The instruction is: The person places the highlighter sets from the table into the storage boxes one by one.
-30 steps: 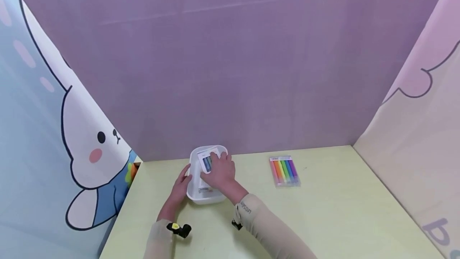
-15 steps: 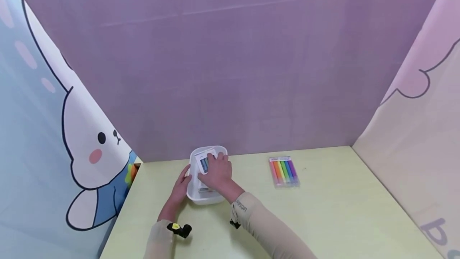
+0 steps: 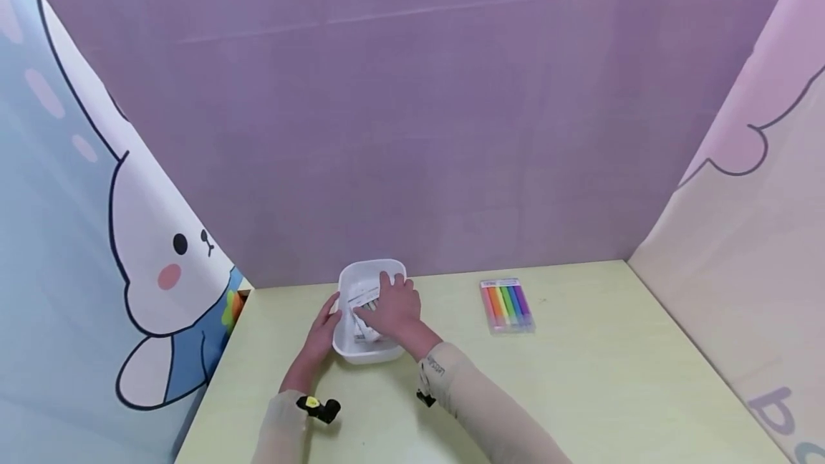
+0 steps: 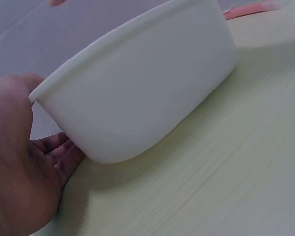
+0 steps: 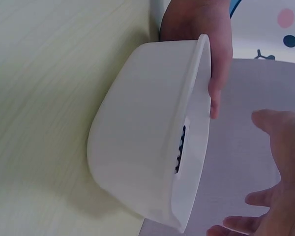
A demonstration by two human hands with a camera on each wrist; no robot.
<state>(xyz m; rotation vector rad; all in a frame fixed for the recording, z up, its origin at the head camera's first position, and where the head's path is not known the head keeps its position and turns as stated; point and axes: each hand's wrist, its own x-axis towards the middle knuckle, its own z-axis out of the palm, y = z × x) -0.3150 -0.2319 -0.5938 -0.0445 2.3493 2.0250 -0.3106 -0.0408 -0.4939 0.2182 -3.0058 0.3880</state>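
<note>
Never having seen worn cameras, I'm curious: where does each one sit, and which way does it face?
Head: worn on the head, looking forward and down at the white tub and table; the left hand, right hand and sleeves show.
Left wrist: worn there, looking at the white tub's outside; the left hand shows at left.
Right wrist: worn there, looking across the white tub's side and opening; both hands show.
Shared: both wrist views show the left hand on the white tub.

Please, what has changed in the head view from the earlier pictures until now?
The white box has moved toward the near end of the white basin; the right hand, earlier on it, now appears open, having let go. The left hand still holds the basin, and the marker pack stays on the table.
</note>
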